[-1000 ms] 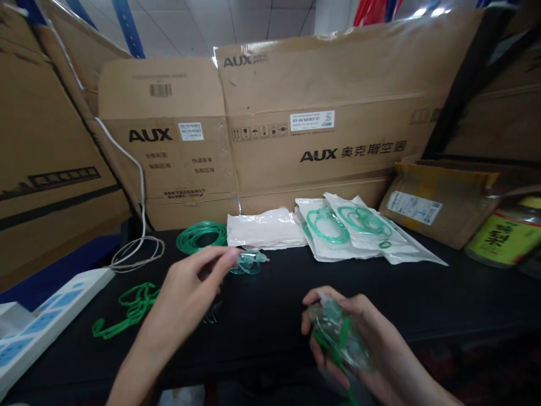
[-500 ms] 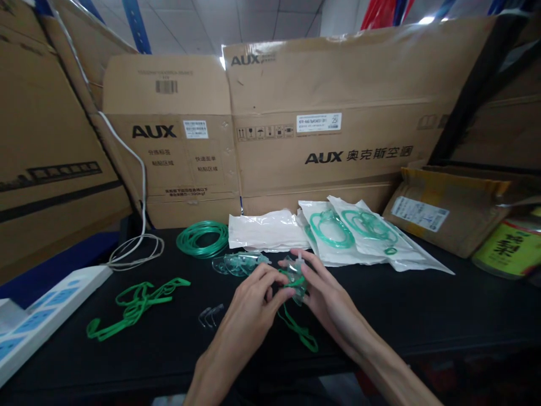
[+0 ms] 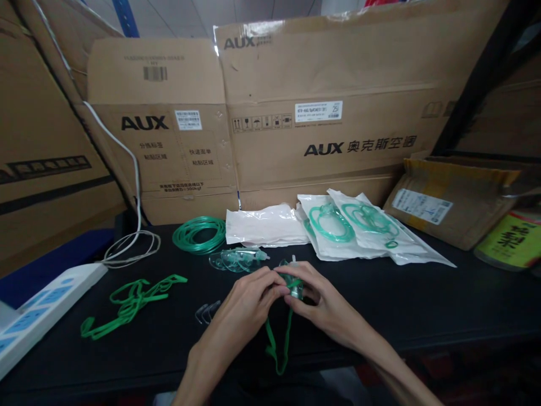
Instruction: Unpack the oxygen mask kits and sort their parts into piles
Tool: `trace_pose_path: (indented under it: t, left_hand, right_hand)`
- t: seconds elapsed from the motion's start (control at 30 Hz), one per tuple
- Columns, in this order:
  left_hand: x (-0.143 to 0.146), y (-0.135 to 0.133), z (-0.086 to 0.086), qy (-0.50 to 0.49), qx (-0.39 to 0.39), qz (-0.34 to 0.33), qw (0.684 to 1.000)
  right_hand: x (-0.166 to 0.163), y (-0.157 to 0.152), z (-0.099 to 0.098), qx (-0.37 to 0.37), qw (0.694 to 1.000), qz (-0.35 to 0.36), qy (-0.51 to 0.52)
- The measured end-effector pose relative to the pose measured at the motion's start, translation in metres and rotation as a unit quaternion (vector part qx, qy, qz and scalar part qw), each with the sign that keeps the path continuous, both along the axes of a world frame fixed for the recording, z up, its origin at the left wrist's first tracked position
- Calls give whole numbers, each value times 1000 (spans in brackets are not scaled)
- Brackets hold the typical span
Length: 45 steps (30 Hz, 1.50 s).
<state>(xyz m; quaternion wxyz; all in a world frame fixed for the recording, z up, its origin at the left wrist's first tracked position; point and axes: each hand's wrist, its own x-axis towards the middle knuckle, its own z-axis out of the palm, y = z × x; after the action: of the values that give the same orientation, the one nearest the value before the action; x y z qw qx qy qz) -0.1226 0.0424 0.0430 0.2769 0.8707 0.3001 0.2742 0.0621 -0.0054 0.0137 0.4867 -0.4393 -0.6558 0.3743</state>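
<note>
Our left grip [image 3: 249,296] and right grip [image 3: 323,301] are both pinched shut on the small clear mask [image 3: 295,283] held between them, just above the bench [image 3: 422,299]. Its green strap [image 3: 279,344] dangles below. We'd pinch close to the strap end and avoid twisting it.

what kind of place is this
Probably a warehouse or stockroom bench: big AUX cartons stand behind the black table, sealed packs lie on it, and the left hand and right hand hold a clear mask.
</note>
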Motion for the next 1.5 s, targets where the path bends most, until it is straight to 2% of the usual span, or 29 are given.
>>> trace_pose_path:
  t: [0.23,0.5,0.73,0.97,1.17,1.5]
  left_hand:
    - [-3,0,0,44,37,10,998]
    - [-12,1,10,53,38,32,997]
    - [-21,7,10,55,56,51,996]
    - [-6,-5,8,80,70,64,992]
    - [4,-8,1,110,127,45,985]
    - [-8,-8,9,144,148,99,973]
  right_hand:
    - [-1,3,-5,48,997,-48,-44]
    - [-1,3,-7,42,995,-77,-49]
    - [1,1,-4,24,994,-97,-47]
    - [-2,2,-7,57,994,-79,-56]
    - [-2,1,-6,53,995,-51,-65]
    - [-3,0,-1,21,992,-98,-80]
